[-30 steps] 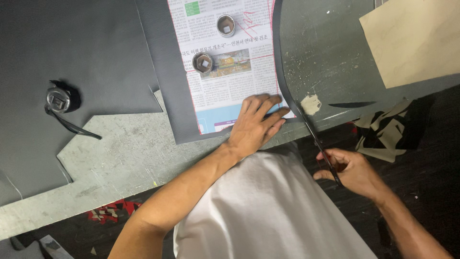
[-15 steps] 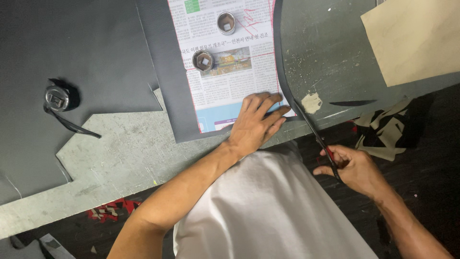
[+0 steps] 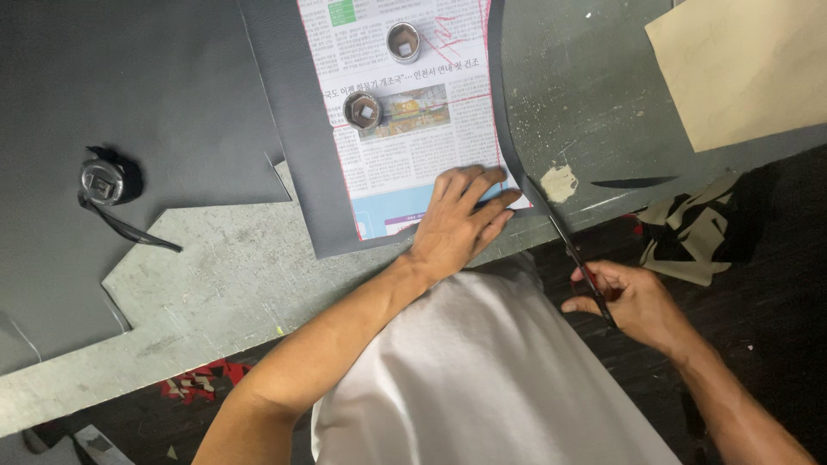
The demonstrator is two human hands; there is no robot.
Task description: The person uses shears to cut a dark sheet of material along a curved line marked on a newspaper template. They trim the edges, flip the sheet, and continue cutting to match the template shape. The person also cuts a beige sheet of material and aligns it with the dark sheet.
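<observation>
Scissors (image 3: 573, 250) sit gripped in the right hand (image 3: 629, 297), blades seemingly at the dark sheet's (image 3: 297, 164) curved edge. Left hand (image 3: 457, 220) lies flat, fingers spread, pressing the newspaper pattern (image 3: 405, 164) onto that sheet, where two metal weights (image 3: 363, 110) rest.

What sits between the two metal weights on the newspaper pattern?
In the head view, only bare printed newspaper pattern lies between the upper weight and the lower weight; nothing else sits on that stretch.
</observation>
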